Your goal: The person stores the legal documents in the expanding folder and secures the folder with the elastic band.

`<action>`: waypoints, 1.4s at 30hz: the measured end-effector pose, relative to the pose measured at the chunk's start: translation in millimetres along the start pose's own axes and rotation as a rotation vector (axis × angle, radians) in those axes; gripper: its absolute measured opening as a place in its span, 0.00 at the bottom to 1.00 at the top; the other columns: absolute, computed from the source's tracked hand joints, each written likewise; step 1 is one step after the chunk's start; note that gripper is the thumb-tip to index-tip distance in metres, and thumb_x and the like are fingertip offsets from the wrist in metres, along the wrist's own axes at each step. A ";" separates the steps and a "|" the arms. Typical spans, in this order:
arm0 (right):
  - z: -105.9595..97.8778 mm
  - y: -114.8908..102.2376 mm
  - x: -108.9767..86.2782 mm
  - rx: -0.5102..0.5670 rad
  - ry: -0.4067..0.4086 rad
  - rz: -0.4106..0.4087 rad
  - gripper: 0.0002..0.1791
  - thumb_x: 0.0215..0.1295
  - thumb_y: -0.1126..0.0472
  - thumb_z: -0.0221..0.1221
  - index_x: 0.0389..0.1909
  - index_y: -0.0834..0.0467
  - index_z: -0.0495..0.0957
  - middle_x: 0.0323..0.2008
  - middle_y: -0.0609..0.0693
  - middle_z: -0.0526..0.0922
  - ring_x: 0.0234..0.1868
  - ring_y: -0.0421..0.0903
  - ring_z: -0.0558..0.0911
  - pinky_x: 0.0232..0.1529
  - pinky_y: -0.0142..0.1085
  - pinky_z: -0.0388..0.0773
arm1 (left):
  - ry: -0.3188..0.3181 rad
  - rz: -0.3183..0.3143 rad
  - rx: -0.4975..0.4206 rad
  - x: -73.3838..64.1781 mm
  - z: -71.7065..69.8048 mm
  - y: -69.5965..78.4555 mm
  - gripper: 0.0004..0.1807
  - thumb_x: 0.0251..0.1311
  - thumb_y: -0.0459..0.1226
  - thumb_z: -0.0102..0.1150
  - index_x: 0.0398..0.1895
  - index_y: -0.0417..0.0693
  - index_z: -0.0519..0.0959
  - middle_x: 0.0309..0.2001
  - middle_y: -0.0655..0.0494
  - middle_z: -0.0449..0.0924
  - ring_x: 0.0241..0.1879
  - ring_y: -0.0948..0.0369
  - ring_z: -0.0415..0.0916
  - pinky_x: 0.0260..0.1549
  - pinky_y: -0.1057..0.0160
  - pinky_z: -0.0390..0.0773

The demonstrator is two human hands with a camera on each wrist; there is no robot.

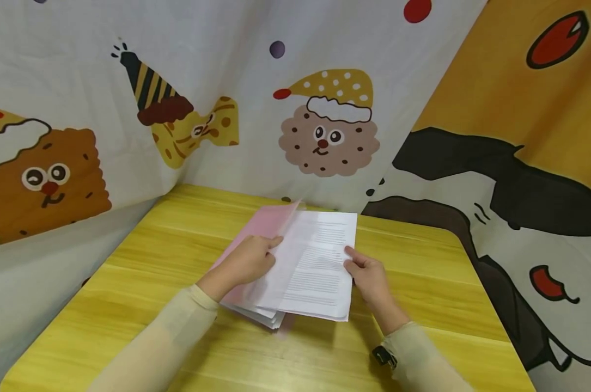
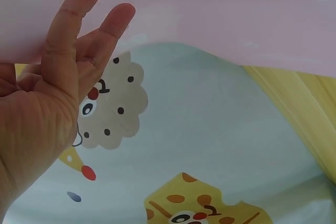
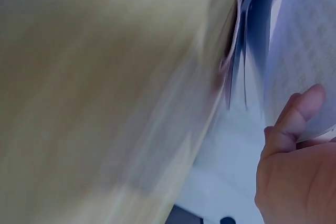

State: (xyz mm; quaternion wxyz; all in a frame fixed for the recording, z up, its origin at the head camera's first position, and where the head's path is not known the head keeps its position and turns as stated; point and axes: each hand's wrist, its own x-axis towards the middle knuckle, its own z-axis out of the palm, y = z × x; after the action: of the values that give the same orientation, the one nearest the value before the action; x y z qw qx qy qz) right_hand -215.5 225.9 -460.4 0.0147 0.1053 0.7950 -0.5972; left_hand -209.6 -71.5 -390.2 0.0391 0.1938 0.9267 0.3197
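Observation:
A pink translucent folder (image 1: 263, 218) holding printed paper sheets (image 1: 320, 261) lies at an angle on the table. My left hand (image 1: 251, 258) is at the folder's left part, index finger reaching over the see-through cover. In the left wrist view, two fingers of the left hand (image 2: 63, 77) extend past the folder's pink sheet (image 2: 184, 14), whose edge runs in between the hand's other digits. At the right edge of the printed sheets, my right hand (image 1: 371, 275) pinches them between thumb and fingers. The right wrist view has the right hand (image 3: 299, 166) at the paper (image 3: 304, 40).
The yellow wood-grain table (image 1: 422, 277) extends around the folder. Behind it hangs a white cloth (image 1: 217, 71) with cartoon figures, meeting an orange and grey printed cloth (image 1: 521, 163) on the right. A small black device (image 1: 384, 356) sits at the right wrist.

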 end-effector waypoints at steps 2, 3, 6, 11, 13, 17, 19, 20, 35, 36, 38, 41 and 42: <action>8.7 -0.7 -1.7 0.040 0.009 -0.004 0.23 0.70 0.62 0.57 0.65 0.52 0.75 0.63 0.55 0.79 0.48 0.42 0.82 0.39 0.28 0.82 | -0.006 0.000 -0.002 1.0 0.4 0.6 0.30 0.61 0.31 0.47 0.69 0.46 0.70 0.69 0.50 0.70 0.13 0.67 0.46 0.11 0.70 0.57; 13.4 -1.7 -2.7 0.062 0.011 -0.003 0.23 0.70 0.63 0.57 0.65 0.52 0.75 0.61 0.57 0.80 0.45 0.42 0.83 0.38 0.30 0.82 | -0.009 -0.003 -0.005 1.3 0.6 1.2 0.30 0.61 0.31 0.47 0.69 0.46 0.69 0.69 0.50 0.70 0.12 0.67 0.46 0.10 0.70 0.56; 28.4 -4.7 -5.5 0.108 0.015 -0.008 0.23 0.70 0.64 0.57 0.65 0.54 0.76 0.57 0.59 0.81 0.38 0.40 0.83 0.34 0.31 0.82 | -0.013 -0.006 -0.022 2.4 1.5 3.2 0.30 0.61 0.30 0.47 0.69 0.46 0.69 0.69 0.50 0.69 0.12 0.67 0.46 0.09 0.71 0.54; 54.5 -9.4 -9.7 0.127 -0.040 -0.029 0.23 0.70 0.64 0.56 0.66 0.55 0.74 0.51 0.62 0.83 0.30 0.42 0.84 0.31 0.36 0.84 | -0.013 0.005 -0.025 4.8 5.2 8.2 0.30 0.60 0.30 0.48 0.68 0.44 0.70 0.69 0.51 0.70 0.12 0.67 0.47 0.09 0.71 0.56; 63.3 -10.3 -9.6 0.104 -0.063 -0.042 0.24 0.70 0.64 0.56 0.66 0.55 0.74 0.49 0.62 0.83 0.27 0.42 0.83 0.31 0.38 0.85 | -0.010 0.011 -0.009 5.5 6.9 9.7 0.29 0.60 0.30 0.48 0.68 0.44 0.70 0.68 0.52 0.71 0.12 0.67 0.48 0.10 0.71 0.58; 73.2 -12.0 -7.0 0.044 -0.074 -0.052 0.24 0.71 0.63 0.55 0.67 0.54 0.73 0.48 0.60 0.84 0.27 0.41 0.81 0.32 0.39 0.84 | 0.001 0.018 0.000 4.6 8.6 11.4 0.29 0.60 0.29 0.49 0.68 0.43 0.71 0.67 0.50 0.72 0.14 0.66 0.53 0.13 0.70 0.63; 73.7 -12.7 -5.0 0.056 -0.056 -0.048 0.24 0.70 0.65 0.55 0.67 0.55 0.73 0.50 0.60 0.84 0.27 0.40 0.80 0.31 0.37 0.83 | 0.006 0.014 -0.004 3.8 8.2 12.2 0.29 0.60 0.29 0.50 0.68 0.44 0.71 0.67 0.50 0.72 0.14 0.65 0.54 0.14 0.69 0.64; 72.9 -13.4 -3.9 0.068 -0.037 -0.043 0.24 0.70 0.65 0.55 0.66 0.55 0.74 0.50 0.60 0.84 0.27 0.40 0.80 0.30 0.36 0.83 | 0.010 0.013 -0.008 3.6 7.9 12.3 0.29 0.60 0.29 0.50 0.68 0.43 0.71 0.67 0.50 0.72 0.14 0.65 0.54 0.13 0.69 0.63; 65.5 -19.0 -9.6 0.156 0.033 0.024 0.24 0.67 0.68 0.57 0.64 0.56 0.76 0.44 0.56 0.79 0.27 0.40 0.76 0.26 0.30 0.79 | 0.014 -0.010 -0.007 5.8 6.8 9.0 0.29 0.61 0.31 0.48 0.68 0.46 0.71 0.69 0.53 0.71 0.14 0.65 0.50 0.12 0.70 0.59; 67.7 -19.8 -11.4 0.160 0.026 0.021 0.24 0.67 0.68 0.57 0.64 0.56 0.76 0.44 0.56 0.79 0.26 0.40 0.76 0.26 0.30 0.79 | 0.012 -0.014 -0.008 6.0 7.0 9.2 0.29 0.61 0.31 0.48 0.68 0.47 0.71 0.69 0.54 0.71 0.13 0.66 0.49 0.11 0.70 0.59; 73.2 -20.8 -14.1 0.166 0.012 0.018 0.24 0.67 0.67 0.57 0.65 0.56 0.75 0.43 0.57 0.79 0.26 0.40 0.77 0.26 0.30 0.80 | 0.009 -0.019 -0.007 5.8 6.9 10.1 0.29 0.62 0.31 0.48 0.68 0.47 0.71 0.69 0.54 0.71 0.12 0.67 0.48 0.10 0.71 0.58; 82.3 -20.2 -16.4 0.165 -0.006 0.012 0.25 0.68 0.67 0.56 0.66 0.56 0.74 0.43 0.56 0.79 0.25 0.39 0.77 0.26 0.31 0.81 | 0.008 -0.014 -0.007 4.0 5.7 11.7 0.29 0.61 0.31 0.50 0.68 0.47 0.71 0.68 0.53 0.71 0.12 0.67 0.50 0.11 0.71 0.60; 84.5 -19.4 -16.2 0.165 -0.007 0.011 0.25 0.68 0.67 0.56 0.66 0.56 0.74 0.42 0.56 0.78 0.25 0.39 0.77 0.25 0.30 0.81 | 0.007 -0.011 -0.008 3.3 5.2 12.3 0.29 0.61 0.31 0.50 0.68 0.46 0.71 0.68 0.52 0.71 0.12 0.67 0.50 0.11 0.71 0.60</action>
State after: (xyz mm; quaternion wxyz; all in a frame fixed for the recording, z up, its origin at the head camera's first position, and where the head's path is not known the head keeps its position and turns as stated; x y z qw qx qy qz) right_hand -211.9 137.9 -463.7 0.0124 0.1085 0.7423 -0.6611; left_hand -207.5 -58.4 -386.7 0.0384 0.1874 0.9266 0.3237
